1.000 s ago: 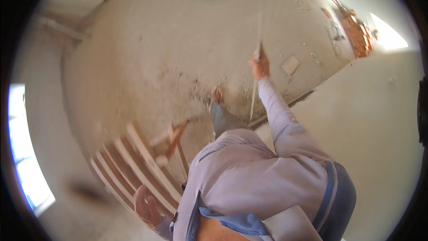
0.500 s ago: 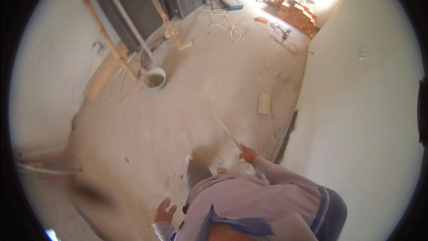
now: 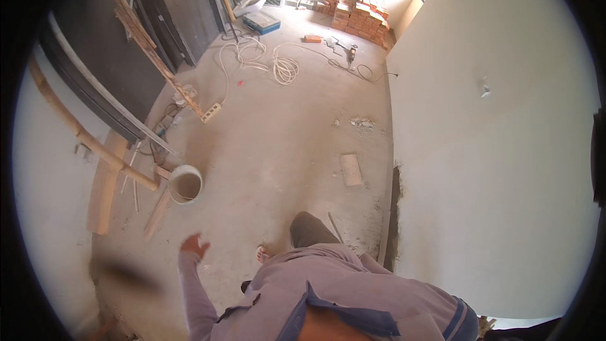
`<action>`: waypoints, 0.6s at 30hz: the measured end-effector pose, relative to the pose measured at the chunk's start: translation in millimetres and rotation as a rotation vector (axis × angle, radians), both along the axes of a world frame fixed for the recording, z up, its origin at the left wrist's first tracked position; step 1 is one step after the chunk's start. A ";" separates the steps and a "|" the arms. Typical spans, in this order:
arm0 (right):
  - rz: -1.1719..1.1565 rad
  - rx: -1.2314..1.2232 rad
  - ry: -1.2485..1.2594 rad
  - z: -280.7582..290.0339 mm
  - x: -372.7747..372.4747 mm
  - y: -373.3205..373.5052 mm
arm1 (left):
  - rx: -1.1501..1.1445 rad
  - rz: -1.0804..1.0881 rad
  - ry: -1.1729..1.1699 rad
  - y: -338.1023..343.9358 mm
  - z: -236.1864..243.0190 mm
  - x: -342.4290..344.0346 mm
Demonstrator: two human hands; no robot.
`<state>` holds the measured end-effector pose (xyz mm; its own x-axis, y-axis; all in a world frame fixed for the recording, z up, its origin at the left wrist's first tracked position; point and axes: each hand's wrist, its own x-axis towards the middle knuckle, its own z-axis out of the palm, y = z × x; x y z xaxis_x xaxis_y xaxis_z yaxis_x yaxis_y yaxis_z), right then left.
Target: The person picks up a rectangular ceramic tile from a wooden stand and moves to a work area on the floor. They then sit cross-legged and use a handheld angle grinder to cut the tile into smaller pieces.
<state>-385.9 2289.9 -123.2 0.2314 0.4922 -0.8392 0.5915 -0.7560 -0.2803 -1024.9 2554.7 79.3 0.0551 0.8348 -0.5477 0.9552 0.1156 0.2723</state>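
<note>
A thin, straight, greyish stick (image 3: 335, 227) is showing just right of the dark trouser leg (image 3: 309, 228), its far end pointing forward and slightly left; its near end is hiding behind the shirt (image 3: 372, 285). The visible length is slanting between leg and wall (image 3: 492, 170), short of the pale slab (image 3: 351, 169); whether it is touching the floor (image 3: 271, 170) is unclear

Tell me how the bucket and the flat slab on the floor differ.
The bucket is round and hollow, while the slab is rectangular and flat. The bucket stands with its open top up, whereas the slab lies flat. The bucket is nearer the left hand; the slab is closer to the right-hand wall. Both are pale and on the floor.
</note>
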 end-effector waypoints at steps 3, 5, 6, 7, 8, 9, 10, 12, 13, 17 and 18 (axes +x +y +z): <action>-0.128 0.011 -0.007 7.5 1.5 36.1 | 0.215 -0.085 -0.152 115.1 -13.8 32.7; -0.168 0.017 0.002 -2.0 2.9 71.3 | 0.270 -0.027 -0.304 160.6 -16.1 72.2; -0.185 0.028 0.009 -9.3 2.2 93.3 | 0.303 0.008 -0.379 182.0 -29.7 88.9; -0.211 0.037 0.011 -17.7 5.3 111.6 | 0.224 0.010 -0.423 198.9 -32.5 120.0; -0.236 0.051 0.014 -25.3 7.0 131.1 | 0.141 0.012 -0.464 212.8 -35.4 146.5; -0.243 0.073 0.021 -32.3 9.2 155.7 | 0.068 -0.070 -0.444 217.8 -63.4 159.8; -0.252 0.102 0.029 -38.5 11.2 181.5 | -0.004 -0.161 -0.428 224.9 -91.7 173.8; -0.297 0.153 0.040 -40.4 19.6 224.4 | -0.244 -0.325 -0.398 235.4 -98.1 213.7; -0.296 0.188 0.048 -35.3 29.1 259.5 | -0.318 -0.341 -0.463 241.6 -116.9 216.5; -0.384 0.323 0.071 18.4 96.4 406.3 | -0.383 -0.476 -0.647 321.4 -137.2 290.6; -0.415 0.466 0.020 20.0 125.7 435.0 | -0.331 -0.547 -0.663 372.5 -109.3 321.9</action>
<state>-260.2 2724.9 -103.2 0.4683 0.6799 -0.5643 0.2654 -0.7174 -0.6441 -703.0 2927.2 -30.0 0.7838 0.4065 -0.4696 0.5602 -0.1363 0.8170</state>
